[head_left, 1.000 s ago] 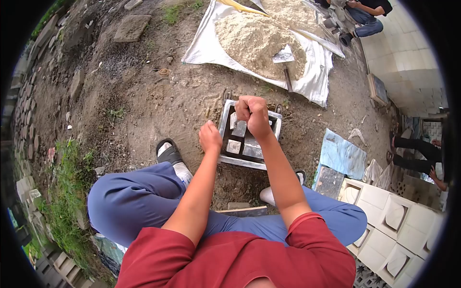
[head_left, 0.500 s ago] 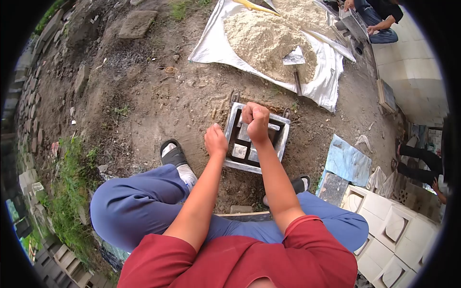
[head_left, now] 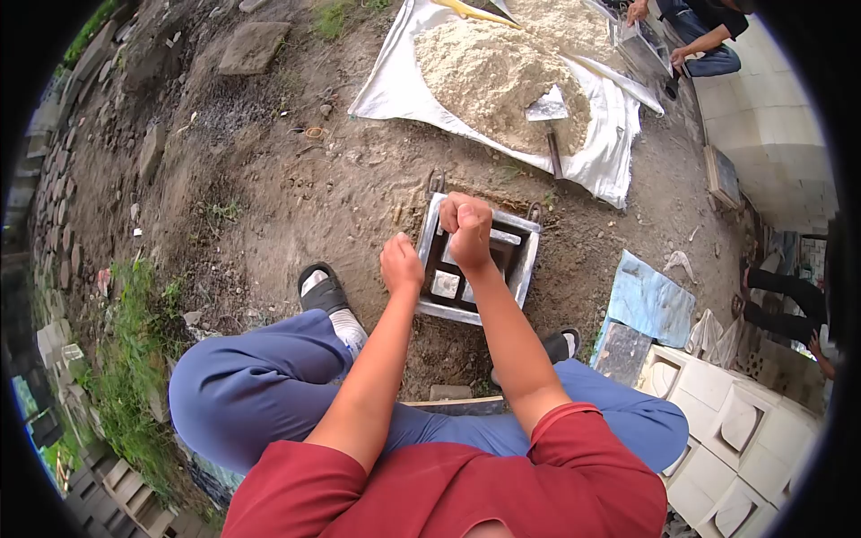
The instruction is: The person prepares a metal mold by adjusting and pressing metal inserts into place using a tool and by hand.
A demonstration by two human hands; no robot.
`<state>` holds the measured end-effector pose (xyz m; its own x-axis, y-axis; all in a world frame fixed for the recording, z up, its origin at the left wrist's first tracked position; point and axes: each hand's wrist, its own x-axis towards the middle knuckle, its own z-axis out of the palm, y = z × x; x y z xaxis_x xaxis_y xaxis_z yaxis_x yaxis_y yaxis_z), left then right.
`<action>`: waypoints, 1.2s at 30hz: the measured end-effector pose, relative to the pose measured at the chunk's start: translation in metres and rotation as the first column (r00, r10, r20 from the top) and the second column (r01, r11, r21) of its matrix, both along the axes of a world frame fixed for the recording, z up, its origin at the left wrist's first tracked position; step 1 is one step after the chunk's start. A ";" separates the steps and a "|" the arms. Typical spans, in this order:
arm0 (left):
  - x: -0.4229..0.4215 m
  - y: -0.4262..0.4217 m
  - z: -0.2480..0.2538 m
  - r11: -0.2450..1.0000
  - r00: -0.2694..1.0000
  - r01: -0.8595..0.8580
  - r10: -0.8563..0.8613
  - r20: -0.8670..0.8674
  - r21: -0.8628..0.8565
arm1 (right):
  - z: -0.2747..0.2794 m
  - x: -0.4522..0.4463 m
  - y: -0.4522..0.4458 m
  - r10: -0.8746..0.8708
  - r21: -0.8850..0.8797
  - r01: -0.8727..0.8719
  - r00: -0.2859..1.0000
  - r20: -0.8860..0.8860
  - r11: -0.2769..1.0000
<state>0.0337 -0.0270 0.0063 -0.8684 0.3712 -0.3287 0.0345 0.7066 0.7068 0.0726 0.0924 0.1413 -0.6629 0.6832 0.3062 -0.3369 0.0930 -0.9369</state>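
Note:
A square metal block mould (head_left: 449, 311) with inner partitions and looped handles stands on the dirt between my feet. My right hand (head_left: 467, 231) is a closed fist over the mould's upper left part; whatever it grips, if anything, is hidden. Just outside the left rim is my left hand (head_left: 401, 263), its fingers curled together. I cannot tell whether they touch the rim or hold something small. Pale metal faces show among the mould's dark slots.
Beyond the mould, a white sheet (head_left: 390, 88) bears a sandy heap (head_left: 475, 67) with a trowel (head_left: 548, 109) on it. Pale hollow blocks (head_left: 708, 387) sit at lower right, near a blue sheet (head_left: 647, 300). Another person (head_left: 704, 36) handles a metal mould at upper right.
My right hand has shifted slightly left over the mould, while my left hand stays almost still. At upper right, the other person's mould has changed its tilt.

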 end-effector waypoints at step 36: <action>-0.001 0.002 -0.001 0.999 0.998 0.005 -0.002 -0.068 0.032 | 0.019 0.005 -0.010 -0.035 -0.042 0.036 0.999 0.011 0.998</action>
